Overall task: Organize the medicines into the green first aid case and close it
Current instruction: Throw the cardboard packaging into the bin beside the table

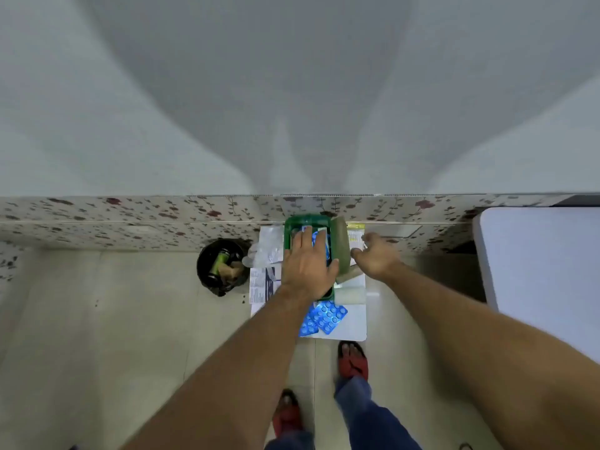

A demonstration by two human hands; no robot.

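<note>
Head view — the green first aid case [290, 237] sat open on a small white table [355, 323] against the wall. Left hand [308, 264] lay flat, fingers spread, pressing blue packets down inside the case. Right hand [376, 254] hovered loosely open just beside the raised lid [341, 245], holding nothing. Blue blister packs [326, 316] lay on the table — nearer the person.
</note>
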